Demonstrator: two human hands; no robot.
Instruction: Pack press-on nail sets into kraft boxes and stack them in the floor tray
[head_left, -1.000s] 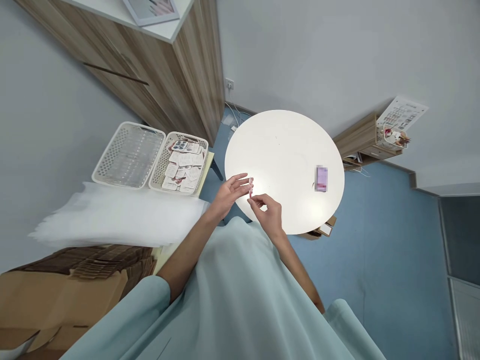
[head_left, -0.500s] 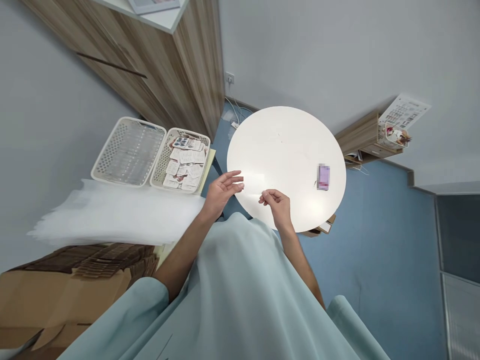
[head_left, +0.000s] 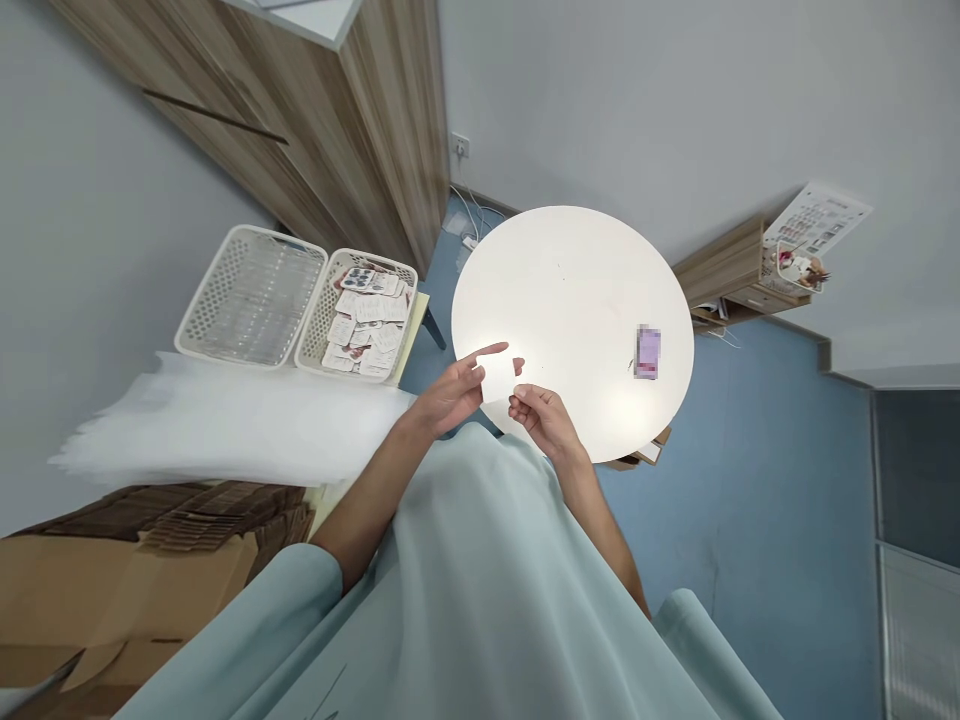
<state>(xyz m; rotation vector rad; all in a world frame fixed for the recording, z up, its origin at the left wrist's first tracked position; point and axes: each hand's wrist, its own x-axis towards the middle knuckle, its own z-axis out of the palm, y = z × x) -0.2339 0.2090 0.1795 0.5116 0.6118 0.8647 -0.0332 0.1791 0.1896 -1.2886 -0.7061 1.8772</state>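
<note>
A small, thin white sheet (head_left: 497, 381) is held up between my two hands over the near edge of the round white table (head_left: 570, 270). My left hand (head_left: 452, 393) grips its left side, thumb in front and the index finger stretched along the top edge. My right hand (head_left: 545, 416) pinches the lower right corner between thumb and bent fingers. One fingertip shows beyond the sheet's upper right edge. Whether the sheet is folded cannot be made out against the bright table.
A purple packet (head_left: 647, 352), partly pixelated, lies on the table's right. To my left stand a basket of clear plastic pieces (head_left: 255, 300) and a basket of printed cards (head_left: 369, 320). Nearer are stacked translucent white sheets (head_left: 232, 425) and flattened cardboard boxes (head_left: 120, 590).
The sheet now looks narrower and stands out more clearly. My left hand has moved right, closer to my right hand, its index finger reaching over the sheet's top.
</note>
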